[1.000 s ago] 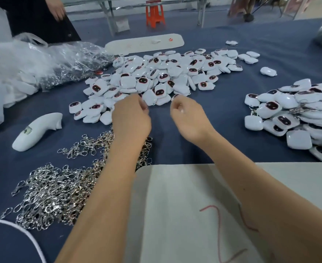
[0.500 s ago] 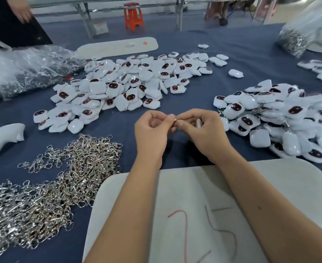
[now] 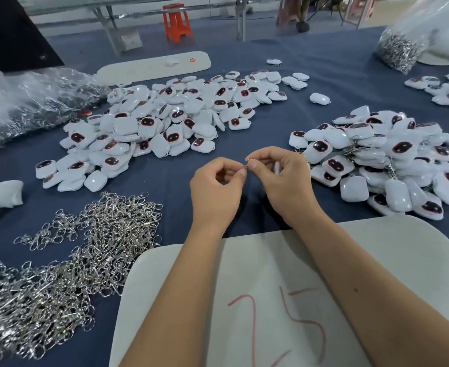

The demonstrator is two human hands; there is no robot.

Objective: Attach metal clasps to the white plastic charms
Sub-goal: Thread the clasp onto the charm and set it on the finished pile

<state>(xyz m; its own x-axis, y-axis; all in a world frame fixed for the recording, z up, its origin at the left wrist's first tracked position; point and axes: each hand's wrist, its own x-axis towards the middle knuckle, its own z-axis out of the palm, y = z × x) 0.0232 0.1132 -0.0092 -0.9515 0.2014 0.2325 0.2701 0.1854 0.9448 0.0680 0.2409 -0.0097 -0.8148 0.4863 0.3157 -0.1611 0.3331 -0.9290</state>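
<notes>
Fingertips (image 3: pixel 242 172) of left hand (image 3: pixel 215 193) and right hand (image 3: pixel 284 181) pinched together over blue cloth (image 3: pixel 244 133), thumb and forefinger of each nipping one small metal clasp (image 3: pixel 247 165) between them. Right hand curled around a white charm (image 3: pixel 277 168), mostly hidden behind the fingers; cannot tell whether clasp has hooked its loop yet. Judged as mid-join on a single piece.

Nearest, under both forearms: pale board (image 3: pixel 376 260) with red scrawl. Just left of it, large heap of loose clasps (image 3: pixel 59 274) spread across the cloth, so plenty of fittings left to use.

Beside the right hand, pile of charms on the right (image 3: pixel 376 154) with bits of chain and clasp showing among them; taken as the finished lot. Farther off to the left, wider pile of bare charms (image 3: pixel 165 120), no metal seen on them; taken as work still to do. That pile looks at least as big as the finished one, so likely around halfway at best, perhaps less.

Beyond: crinkled plastic bag (image 3: pixel 32 102) far left, long white tray (image 3: pixel 154 66), bagged clasps (image 3: pixel 398 51) far right, orange stool (image 3: pixel 177 21) at back.
</notes>
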